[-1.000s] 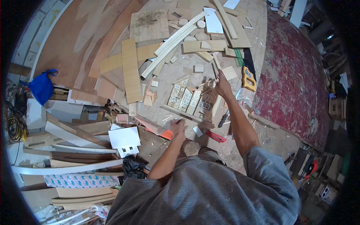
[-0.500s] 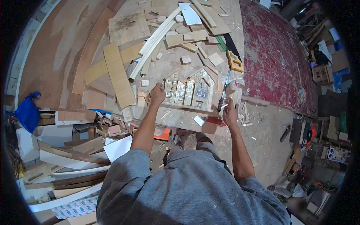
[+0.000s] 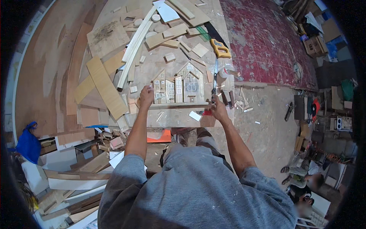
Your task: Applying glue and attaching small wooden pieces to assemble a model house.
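Note:
A flat wooden model of a row of houses (image 3: 178,89), with small windows and peaked roofs, lies on the work table in front of me. A thin pale strip runs along its bottom edge. At the model's left side is my left hand (image 3: 146,97), its fingers pinched together near a tiny pale bit. My right hand (image 3: 219,108) is curled at the right end of the strip, close to a slim dark tool (image 3: 214,92); what its fingers hold is hidden. Beyond that hand lies a handsaw (image 3: 220,49) with a yellow handle.
Wood offcuts and long strips (image 3: 138,49) cover the far part of the table. A round white container (image 3: 223,73) stands by the saw blade. A white rectangular piece (image 3: 195,116) lies near the front edge. Scrap boards (image 3: 72,173) pile up at lower left; people (image 3: 305,191) are at lower right.
The whole view has shifted and turned slightly, bringing people into sight at lower right. My right hand has come in to the end of the model's bottom strip; the left stays beside the model.

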